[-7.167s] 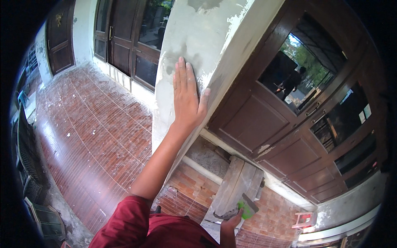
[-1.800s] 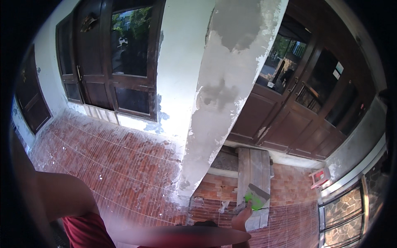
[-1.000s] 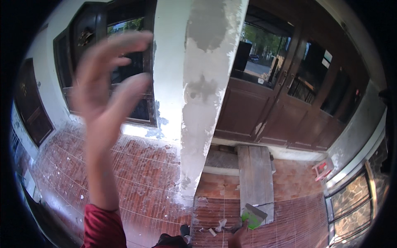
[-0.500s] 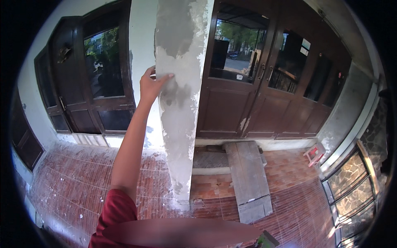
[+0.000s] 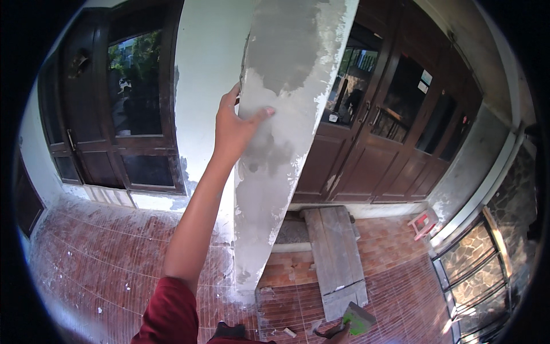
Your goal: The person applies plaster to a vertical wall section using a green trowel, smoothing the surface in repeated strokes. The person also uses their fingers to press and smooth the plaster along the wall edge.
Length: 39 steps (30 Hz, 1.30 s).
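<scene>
My left hand (image 5: 236, 123) reaches up to a plastered pillar (image 5: 272, 189), its fingers at the left edge and its thumb spread on the front face. The pillar has a darker grey damp-looking patch at the top, smudges below the thumb and flaking white paint along its right edge. Low in the view, my right hand (image 5: 342, 335) shows only in part, closed on a putty knife (image 5: 359, 320) with a grey blade and a green patch. Most of that hand is cut off by the lower edge.
A grey wooden plank (image 5: 337, 258) slopes from the doorstep onto the red tiled floor (image 5: 114, 258). Dark wooden double doors (image 5: 358, 166) stand behind at right, and another dark door (image 5: 91, 114) at left. A red and white stool (image 5: 423, 223) sits near a metal railing (image 5: 472, 275).
The view has come closer to the pillar, which now looks larger and leans. My left hand stays on its edge. My right hand with the putty knife has come more into view below.
</scene>
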Tool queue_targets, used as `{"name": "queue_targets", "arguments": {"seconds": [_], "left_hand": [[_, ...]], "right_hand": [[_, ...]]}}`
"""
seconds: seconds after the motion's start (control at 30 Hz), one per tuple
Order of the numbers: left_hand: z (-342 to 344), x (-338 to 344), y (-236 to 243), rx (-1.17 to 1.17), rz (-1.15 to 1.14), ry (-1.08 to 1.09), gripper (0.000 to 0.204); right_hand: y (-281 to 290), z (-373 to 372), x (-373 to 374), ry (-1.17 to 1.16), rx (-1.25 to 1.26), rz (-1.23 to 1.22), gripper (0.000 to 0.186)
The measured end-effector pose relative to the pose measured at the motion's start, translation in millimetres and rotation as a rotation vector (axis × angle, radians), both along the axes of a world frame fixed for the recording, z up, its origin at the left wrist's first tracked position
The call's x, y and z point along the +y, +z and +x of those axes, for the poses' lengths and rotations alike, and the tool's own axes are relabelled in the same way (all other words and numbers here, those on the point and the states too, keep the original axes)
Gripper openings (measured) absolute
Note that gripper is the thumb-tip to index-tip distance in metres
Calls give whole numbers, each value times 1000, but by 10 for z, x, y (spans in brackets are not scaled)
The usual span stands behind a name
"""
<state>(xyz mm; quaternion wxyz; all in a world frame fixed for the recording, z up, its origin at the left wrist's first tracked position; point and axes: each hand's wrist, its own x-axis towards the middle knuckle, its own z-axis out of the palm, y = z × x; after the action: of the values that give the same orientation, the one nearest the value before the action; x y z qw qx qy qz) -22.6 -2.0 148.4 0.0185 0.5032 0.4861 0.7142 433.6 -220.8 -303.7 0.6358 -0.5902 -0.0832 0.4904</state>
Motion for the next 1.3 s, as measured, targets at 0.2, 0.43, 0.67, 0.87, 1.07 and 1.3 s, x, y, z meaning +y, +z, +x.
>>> {"name": "queue_targets", "arguments": {"seconds": [0.2, 0.43, 0.67, 0.87, 1.07, 1.3], "left_hand": [[72, 107, 155, 86, 131, 98, 95], [69, 54, 182, 103, 25, 113, 93], [46, -55, 201, 101, -37, 88, 82], [87, -75, 64, 85, 123, 72, 63], [55, -168, -137, -114, 222, 53, 46], [33, -178, -190, -165, 258, 43, 31]], "right_hand": [[-136, -401, 153, 78, 28, 4, 61], [-329, -457, 236, 156, 26, 22, 60], [-73, -529, 556, 39, -97, 2, 58], [-28, -508, 692, 12, -43, 9, 55], [-387, -341, 752, -27, -11, 31, 55], [-384, -300, 647, -41, -73, -62, 54]]}}
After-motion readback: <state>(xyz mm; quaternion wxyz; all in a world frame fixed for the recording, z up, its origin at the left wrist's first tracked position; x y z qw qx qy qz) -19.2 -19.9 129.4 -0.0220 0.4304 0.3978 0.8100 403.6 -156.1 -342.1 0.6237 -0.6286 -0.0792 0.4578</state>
